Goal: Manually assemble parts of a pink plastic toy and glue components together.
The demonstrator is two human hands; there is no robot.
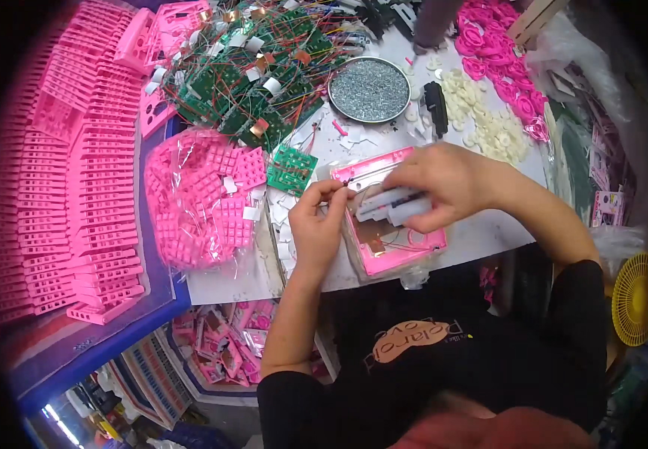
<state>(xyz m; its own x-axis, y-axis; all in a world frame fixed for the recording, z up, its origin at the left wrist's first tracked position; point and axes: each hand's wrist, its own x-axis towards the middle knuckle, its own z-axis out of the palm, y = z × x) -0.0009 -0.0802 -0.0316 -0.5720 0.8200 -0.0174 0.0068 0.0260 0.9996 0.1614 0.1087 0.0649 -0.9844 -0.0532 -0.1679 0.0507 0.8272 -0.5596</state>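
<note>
A pink plastic casing (395, 260) lies at the table's front edge with its inside facing up, a clear plastic bag beneath it. Thin wires and a coppery piece show inside. My right hand (455, 183) is closed around several whitish translucent plastic pieces (407, 211) above the middle of the casing. At the casing's left edge, my left hand (315, 228) pinches thumb and forefinger together; a small dark bit shows by the fingertips, too small to name. A green circuit board (291, 170) lies just beyond my left hand.
A round dish of small screws (369, 90) stands behind the casing. Wired circuit boards (249, 67) pile up far left, above bagged pink keypads (204, 198). Stacked pink casings (92, 179) fill the left side. Cream discs (488, 120) and pink parts (496, 49) lie far right.
</note>
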